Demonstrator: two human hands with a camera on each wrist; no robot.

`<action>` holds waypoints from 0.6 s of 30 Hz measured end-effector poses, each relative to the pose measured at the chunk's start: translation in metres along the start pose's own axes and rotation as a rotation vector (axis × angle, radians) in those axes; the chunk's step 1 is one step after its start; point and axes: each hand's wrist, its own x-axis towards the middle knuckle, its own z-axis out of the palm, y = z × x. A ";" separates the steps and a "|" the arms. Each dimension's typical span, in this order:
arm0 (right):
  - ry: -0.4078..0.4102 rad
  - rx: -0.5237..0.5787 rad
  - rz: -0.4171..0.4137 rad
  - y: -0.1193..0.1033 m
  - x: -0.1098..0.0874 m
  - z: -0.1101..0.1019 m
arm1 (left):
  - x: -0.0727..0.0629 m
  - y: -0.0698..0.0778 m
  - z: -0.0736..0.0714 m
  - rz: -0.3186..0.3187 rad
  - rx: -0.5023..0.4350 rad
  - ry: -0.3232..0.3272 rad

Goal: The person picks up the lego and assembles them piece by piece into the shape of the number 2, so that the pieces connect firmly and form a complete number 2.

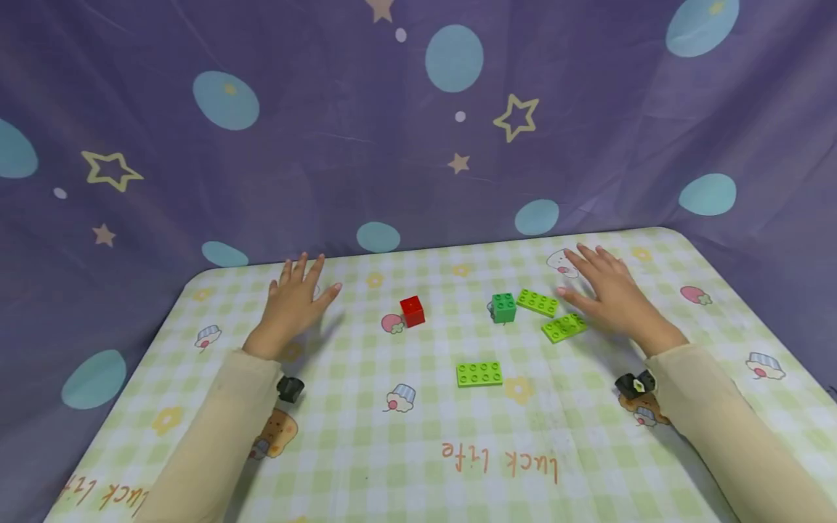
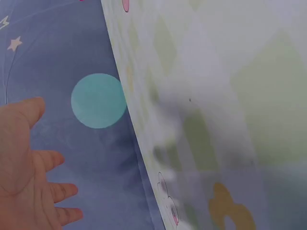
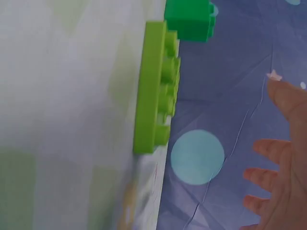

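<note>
My left hand (image 1: 290, 306) is held over the table's left side with fingers spread and nothing in it; the left wrist view shows its bare palm (image 2: 21, 177). On the right, my right hand (image 1: 611, 296) hovers with straight, spread fingers, also holding nothing. Just left of its thumb lies a light green building brick (image 1: 564, 328), seen from the side in the right wrist view (image 3: 149, 91). A second light green brick (image 1: 538, 302) lies behind it, beside a darker green square brick (image 1: 503, 308). Between the hands are a red brick (image 1: 413, 311) and, nearer the front, another light green brick (image 1: 479, 375).
A green-and-white checked cloth (image 1: 366, 457) with printed cupcakes, flowers and lettering covers the table. Behind the table's far edge hangs a purple curtain (image 1: 340, 145) with stars and blue ovals. Dark straps with small black devices (image 1: 290, 388) sit at both wrists.
</note>
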 end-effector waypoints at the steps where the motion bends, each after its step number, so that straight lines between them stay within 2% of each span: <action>1: 0.000 0.010 -0.008 -0.002 0.000 0.000 | 0.000 0.001 0.000 0.003 -0.003 0.001; 11: -0.022 0.123 -0.124 -0.020 -0.009 0.012 | -0.001 0.008 0.002 0.040 -0.066 -0.006; 18: -0.085 0.165 -0.129 -0.034 -0.014 0.017 | 0.000 0.016 0.003 0.080 -0.142 -0.019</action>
